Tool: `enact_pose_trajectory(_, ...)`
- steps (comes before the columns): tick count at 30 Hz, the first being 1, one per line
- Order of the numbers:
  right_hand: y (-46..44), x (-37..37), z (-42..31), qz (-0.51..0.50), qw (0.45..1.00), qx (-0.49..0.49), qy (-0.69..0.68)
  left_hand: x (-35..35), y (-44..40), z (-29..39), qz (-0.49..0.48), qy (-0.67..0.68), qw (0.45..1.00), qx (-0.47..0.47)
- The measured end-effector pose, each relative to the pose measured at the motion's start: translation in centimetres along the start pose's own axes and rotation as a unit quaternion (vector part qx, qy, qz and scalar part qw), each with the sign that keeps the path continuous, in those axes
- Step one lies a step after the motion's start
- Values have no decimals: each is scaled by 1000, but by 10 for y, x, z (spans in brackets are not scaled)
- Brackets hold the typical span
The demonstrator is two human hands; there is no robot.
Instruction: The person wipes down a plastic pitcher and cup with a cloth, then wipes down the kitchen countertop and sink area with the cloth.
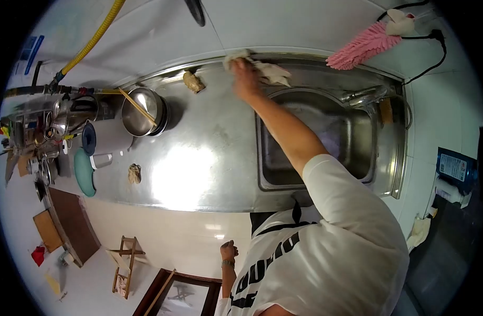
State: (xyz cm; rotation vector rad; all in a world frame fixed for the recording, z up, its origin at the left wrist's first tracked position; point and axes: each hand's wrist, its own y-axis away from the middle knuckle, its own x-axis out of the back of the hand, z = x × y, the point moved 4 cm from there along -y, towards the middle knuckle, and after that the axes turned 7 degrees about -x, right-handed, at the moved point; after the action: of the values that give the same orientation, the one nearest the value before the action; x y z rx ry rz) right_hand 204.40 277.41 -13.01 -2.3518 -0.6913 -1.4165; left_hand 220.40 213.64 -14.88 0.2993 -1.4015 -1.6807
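Pressed down at the back edge of the steel counter [215, 131], my right hand [247, 80] is closed on a pale cloth [273, 73]. Part of the cloth bunches up beyond the fingers and part trails toward the sink [315, 179]. My right arm crosses over the sink's left corner. Away from the counter, my left hand [229, 250] hangs low with its fingers curled in and a watch on the wrist; nothing shows in it. A knobbly tan lump [193, 82] lies left of the cloth.
Stacked metal pots [141, 97] with chopsticks across them stand at left, near a grey container [112, 136] and a teal bowl [84, 173]. A crumpled rag [134, 174] lies nearer the front edge. The faucet [365, 97] and a pink chenille duster [360, 48] are at right.
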Motion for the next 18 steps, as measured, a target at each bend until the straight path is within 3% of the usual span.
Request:
enact_pose_trajectory(4,-3,2,-50,-39,999,24,-22,6,6,1,9,-2,1000,14)
enact_pose_trajectory(6,0,-6,-64,-103,982,142,69,9,2,4,20,-2,1000,3)
enact_pose_trajectory(10,6,3,-56,-200,958,145,146,8,-9,9,8,32,999,6)
enact_pose_trajectory(13,19,25,-29,-150,968,138,148,3,-17,20,10,35,999,-11)
enact_pose_trajectory(18,30,56,91,-42,979,15,197,-1,-21,28,-14,37,999,-27)
